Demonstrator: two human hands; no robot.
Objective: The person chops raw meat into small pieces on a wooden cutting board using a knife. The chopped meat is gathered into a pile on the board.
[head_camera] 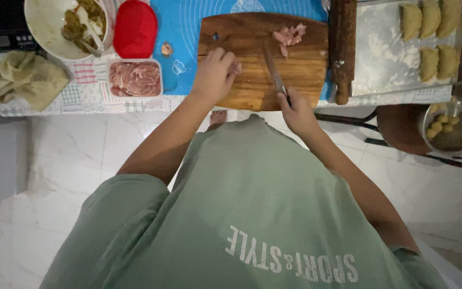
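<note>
The right hand (297, 111) has its grip clamped on a knife (274, 72), blade angled toward the left hand (213, 75), whose grip pins what seems a pink meat piece (235, 68) to the cutting board (263, 80). Slicing is underway; the next cut needs fingertips tucked clear. Cut pieces (290, 35) lie beyond the blade.

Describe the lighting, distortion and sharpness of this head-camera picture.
Head view: dim, even light with no glare; wide-angle bending at the edges; the brown wooden cutting board and steel knife look fairly sharp, while the metal pot of dumplings sits in murky shadow.
</note>
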